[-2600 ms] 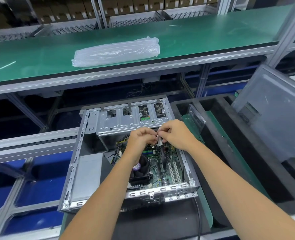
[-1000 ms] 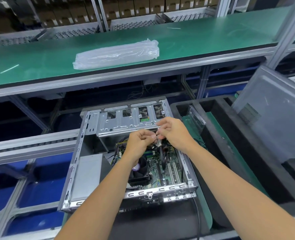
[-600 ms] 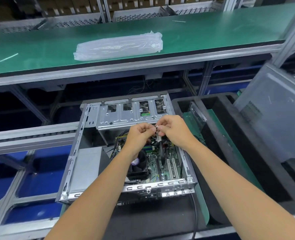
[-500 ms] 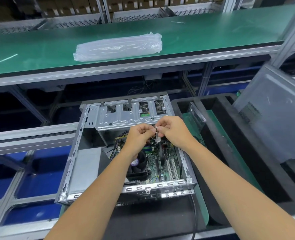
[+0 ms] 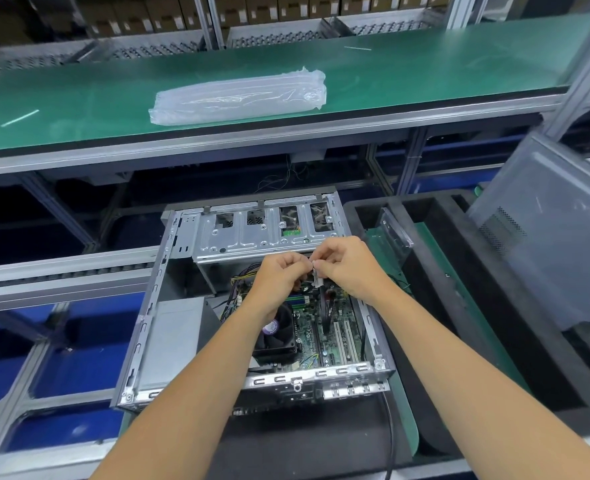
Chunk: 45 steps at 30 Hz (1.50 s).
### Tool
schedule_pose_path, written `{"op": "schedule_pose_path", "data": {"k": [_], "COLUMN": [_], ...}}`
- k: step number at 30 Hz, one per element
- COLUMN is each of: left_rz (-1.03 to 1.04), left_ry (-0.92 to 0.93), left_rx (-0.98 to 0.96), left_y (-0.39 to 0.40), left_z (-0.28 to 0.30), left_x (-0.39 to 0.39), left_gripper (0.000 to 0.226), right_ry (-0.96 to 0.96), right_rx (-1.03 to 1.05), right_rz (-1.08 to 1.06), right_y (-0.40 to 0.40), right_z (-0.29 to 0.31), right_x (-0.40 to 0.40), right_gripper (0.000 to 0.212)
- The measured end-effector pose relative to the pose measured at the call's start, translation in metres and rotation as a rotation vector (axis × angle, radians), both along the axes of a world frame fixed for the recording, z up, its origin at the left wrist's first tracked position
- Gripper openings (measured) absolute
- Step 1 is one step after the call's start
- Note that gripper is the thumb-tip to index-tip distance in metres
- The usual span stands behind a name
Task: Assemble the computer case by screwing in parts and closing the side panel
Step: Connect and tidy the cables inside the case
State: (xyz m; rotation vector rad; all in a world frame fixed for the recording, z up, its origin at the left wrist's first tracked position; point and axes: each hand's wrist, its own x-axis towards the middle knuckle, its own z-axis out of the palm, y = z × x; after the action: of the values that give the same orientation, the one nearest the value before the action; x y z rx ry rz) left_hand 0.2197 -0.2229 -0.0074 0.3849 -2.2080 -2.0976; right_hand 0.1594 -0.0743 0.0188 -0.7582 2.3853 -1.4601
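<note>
Little has moved: both hands hover as before over the open case, just below the drive cage. Left hand and right hand each have a closed grip, pinching one small metal piece between them. Fitting parts seems underway; next, I judge, seating it inside, the side panel waiting propped at right
</note>
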Motion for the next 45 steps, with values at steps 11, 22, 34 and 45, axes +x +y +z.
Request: {"op": "schedule_pose_path", "data": {"k": [11, 22, 34, 45], "left_rz": [0.054, 0.036, 0.025, -0.102], "left_ry": [0.009, 0.162, 0.175, 0.164], "left_rx": [0.060, -0.136, -0.507, -0.783], "left_y": [-0.001, 0.006, 0.007, 0.009], "left_z": [0.002, 0.004, -0.003, -0.010], "left_x": [0.003, 0.003, 0.001, -0.003], "left_gripper": [0.008, 0.012, 0.013, 0.010], "right_ry": [-0.055, -0.100, 0.051, -0.122], "right_rx": [-0.081, -0.092, 0.039, -0.303], "right_rz": [0.012, -0.073, -0.094, -0.386], "right_y": [-0.001, -0.002, -0.008, -0.001], "right_z": [-0.001, 0.002, -0.001, -0.013], "right_x": [-0.001, 0.003, 0.007, -0.004], "right_gripper": [0.010, 0.013, 0.011, 0.017]}}
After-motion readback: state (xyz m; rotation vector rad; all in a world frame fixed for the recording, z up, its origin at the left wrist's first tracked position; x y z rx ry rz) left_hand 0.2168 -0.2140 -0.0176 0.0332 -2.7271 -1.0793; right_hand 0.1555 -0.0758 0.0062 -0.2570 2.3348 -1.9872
